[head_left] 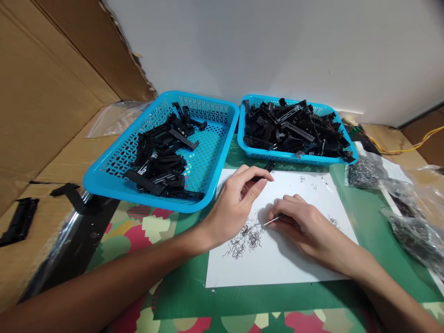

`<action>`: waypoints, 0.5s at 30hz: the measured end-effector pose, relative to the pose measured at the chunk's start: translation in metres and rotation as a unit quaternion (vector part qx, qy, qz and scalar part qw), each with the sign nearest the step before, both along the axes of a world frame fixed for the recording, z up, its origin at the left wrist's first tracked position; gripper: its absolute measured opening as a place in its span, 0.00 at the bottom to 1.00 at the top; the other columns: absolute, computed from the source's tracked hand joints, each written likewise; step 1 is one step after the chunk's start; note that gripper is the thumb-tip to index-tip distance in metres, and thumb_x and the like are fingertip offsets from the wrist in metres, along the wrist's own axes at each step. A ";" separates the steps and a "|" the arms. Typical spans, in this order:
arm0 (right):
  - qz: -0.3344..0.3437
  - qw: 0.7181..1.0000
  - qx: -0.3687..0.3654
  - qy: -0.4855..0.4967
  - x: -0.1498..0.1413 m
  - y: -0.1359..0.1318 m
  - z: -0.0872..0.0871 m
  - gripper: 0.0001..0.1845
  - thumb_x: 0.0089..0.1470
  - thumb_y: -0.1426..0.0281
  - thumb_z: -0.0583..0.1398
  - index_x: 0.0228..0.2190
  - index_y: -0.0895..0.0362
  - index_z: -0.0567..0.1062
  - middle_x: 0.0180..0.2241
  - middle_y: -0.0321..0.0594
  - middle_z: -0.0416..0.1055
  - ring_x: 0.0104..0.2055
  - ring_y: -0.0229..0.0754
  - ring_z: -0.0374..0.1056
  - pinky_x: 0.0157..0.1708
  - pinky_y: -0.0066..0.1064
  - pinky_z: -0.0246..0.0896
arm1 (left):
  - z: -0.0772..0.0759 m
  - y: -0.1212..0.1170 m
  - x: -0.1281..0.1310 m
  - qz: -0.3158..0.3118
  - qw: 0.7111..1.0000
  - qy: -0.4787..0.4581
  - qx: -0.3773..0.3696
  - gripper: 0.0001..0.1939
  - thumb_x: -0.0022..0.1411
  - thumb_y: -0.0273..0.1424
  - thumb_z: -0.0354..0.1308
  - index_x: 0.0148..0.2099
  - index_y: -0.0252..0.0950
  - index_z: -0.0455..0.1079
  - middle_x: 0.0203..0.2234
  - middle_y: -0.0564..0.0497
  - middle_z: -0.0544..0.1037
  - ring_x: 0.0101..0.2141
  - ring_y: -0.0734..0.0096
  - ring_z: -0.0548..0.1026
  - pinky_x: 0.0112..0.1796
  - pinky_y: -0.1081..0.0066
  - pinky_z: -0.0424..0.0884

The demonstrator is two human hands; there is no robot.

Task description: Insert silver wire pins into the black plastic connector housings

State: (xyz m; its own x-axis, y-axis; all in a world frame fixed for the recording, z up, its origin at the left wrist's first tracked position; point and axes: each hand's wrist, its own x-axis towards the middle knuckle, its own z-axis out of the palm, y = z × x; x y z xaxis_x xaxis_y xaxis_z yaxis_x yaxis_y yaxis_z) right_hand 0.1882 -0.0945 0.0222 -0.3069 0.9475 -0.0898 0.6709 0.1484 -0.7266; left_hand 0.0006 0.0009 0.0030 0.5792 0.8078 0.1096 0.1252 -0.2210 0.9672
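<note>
My left hand (239,201) is closed around a black plastic part (269,166), whose end sticks out past the fingers above the white sheet (277,263). In my right hand (301,222) is a thin metal tool (272,221), perhaps tweezers or a pick; most of it is hidden by the fingers. The tool's tip points left, at a loose heap of small bent wire springs (244,240) on the sheet. Both hands are just above the paper, the left behind the heap and the right beside it.
A blue basket (227,155) at left holds several black plastic parts. Another blue basket (256,155) at right is heaped with similar parts. Plastic bags of small metal pieces (412,233) lie far right. Two black parts (21,219) rest on cardboard at left. A wall stands behind.
</note>
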 end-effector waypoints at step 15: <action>0.049 0.998 0.032 -0.033 -0.008 0.000 -0.010 0.15 0.64 0.84 0.57 0.42 0.53 0.76 0.38 0.38 0.77 0.40 0.45 0.69 0.44 0.37 0.58 | -0.001 0.000 -0.001 0.005 1.000 -0.003 -0.007 0.10 0.77 0.36 0.55 0.47 0.38 0.76 0.39 0.53 0.72 0.34 0.74 0.70 0.36 0.72 0.66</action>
